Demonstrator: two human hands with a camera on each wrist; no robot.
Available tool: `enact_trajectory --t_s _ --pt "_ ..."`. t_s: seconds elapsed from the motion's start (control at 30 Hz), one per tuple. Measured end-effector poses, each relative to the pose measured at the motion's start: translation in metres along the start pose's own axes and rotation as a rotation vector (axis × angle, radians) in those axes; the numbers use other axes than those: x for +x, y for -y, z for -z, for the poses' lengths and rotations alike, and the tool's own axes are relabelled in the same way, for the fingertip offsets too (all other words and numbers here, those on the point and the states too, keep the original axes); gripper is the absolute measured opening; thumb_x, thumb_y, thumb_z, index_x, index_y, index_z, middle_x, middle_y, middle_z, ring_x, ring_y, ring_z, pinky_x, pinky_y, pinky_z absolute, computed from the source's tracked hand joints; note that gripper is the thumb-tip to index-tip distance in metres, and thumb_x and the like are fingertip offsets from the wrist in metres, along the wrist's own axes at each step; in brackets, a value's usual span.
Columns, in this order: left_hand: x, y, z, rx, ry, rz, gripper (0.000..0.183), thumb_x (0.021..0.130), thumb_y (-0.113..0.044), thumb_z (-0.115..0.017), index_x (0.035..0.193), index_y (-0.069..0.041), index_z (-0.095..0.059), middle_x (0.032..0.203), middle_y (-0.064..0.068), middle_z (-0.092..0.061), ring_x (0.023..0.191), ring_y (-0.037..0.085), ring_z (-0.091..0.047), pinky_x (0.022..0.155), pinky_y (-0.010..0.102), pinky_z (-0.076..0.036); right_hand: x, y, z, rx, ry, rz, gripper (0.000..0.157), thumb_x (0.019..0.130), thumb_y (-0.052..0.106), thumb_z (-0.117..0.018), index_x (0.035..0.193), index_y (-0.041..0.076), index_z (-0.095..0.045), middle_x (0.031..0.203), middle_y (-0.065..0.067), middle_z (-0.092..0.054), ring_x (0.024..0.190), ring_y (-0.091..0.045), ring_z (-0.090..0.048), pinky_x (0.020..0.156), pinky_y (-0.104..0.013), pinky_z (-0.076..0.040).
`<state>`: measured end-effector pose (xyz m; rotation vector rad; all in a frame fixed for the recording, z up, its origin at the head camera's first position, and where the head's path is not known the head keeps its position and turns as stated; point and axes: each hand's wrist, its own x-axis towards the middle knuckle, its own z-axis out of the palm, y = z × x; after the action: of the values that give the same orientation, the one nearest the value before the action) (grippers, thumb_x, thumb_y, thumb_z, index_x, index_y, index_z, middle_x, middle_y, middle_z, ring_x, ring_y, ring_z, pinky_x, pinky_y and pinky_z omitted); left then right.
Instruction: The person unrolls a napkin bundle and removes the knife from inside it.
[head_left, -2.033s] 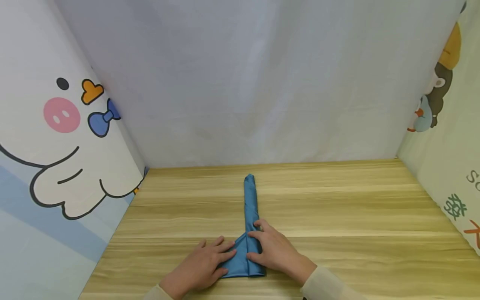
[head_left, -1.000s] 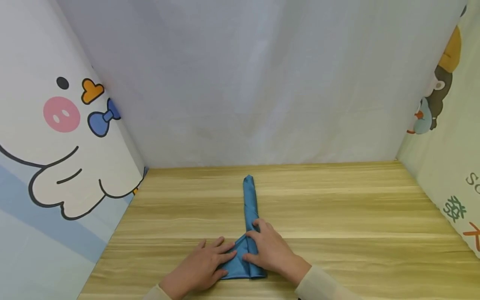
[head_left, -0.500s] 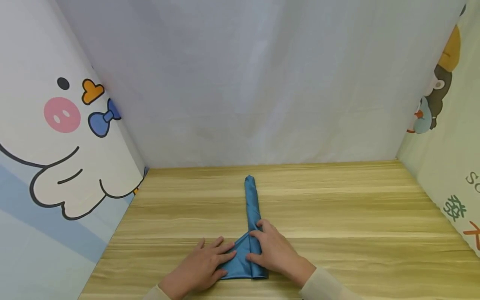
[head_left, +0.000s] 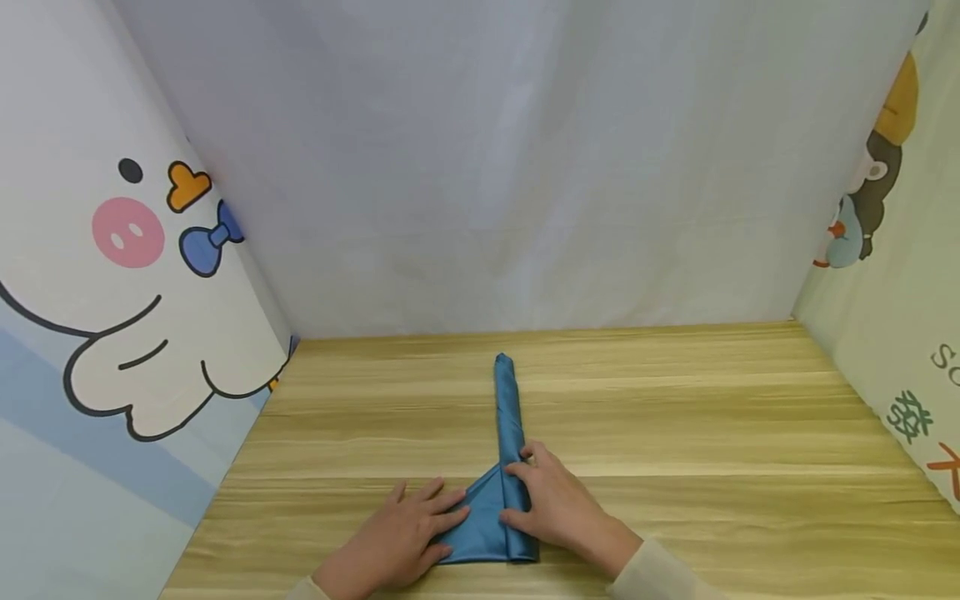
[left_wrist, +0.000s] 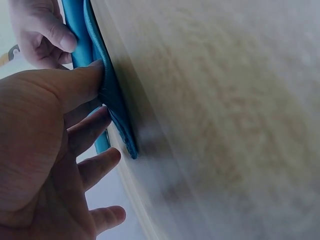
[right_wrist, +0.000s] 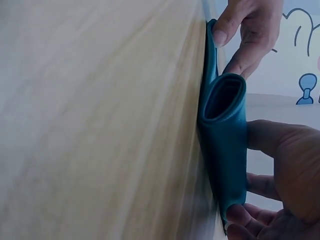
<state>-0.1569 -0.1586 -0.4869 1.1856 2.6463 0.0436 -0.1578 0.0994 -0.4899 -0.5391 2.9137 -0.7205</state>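
A shiny blue cloth (head_left: 483, 521) lies on the wooden table, its right side rolled into a long tube (head_left: 508, 408) that points away from me. To the left a flat, slanted-edged part stays spread out. My left hand (head_left: 401, 533) rests on that flat part, fingers spread, with thumb and fingertips on the cloth (left_wrist: 114, 95) in the left wrist view. Curled over the near half of the tube is my right hand (head_left: 558, 504), thumb on its left side. The right wrist view shows the tube's hollow near end (right_wrist: 225, 97) with several wound layers.
The wood-grain table (head_left: 712, 417) spreads around the cloth. A pale curtain (head_left: 480, 167) stands at its far edge. Printed cartoon panels flank it: a white bird (head_left: 127, 233) to the left, small animal figures (head_left: 873, 183) to the right.
The tube and my right hand have shifted slightly to the right, and a little more flat cloth shows between the hands. My left hand has barely moved.
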Motion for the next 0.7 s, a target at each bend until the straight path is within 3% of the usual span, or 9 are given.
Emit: enact_trajectory --t_s 0.7 --pt "-0.0066 -0.001 0.0005 -0.002 -0.045 -0.029 0.051 0.098 -0.042 -0.052 0.146 -0.027 -0.044 0.153 -0.006 -0.033 0.14 0.028 -0.032 0.096 0.067 -0.034 -0.0076 -0.0101 0.0024 0.051 -0.023 -0.002 0.059 0.08 0.043 -0.075 0.127 0.009 -0.063 0.125 -0.01 -0.048 0.102 -0.021 -0.053 0.086 -0.042 -0.049"
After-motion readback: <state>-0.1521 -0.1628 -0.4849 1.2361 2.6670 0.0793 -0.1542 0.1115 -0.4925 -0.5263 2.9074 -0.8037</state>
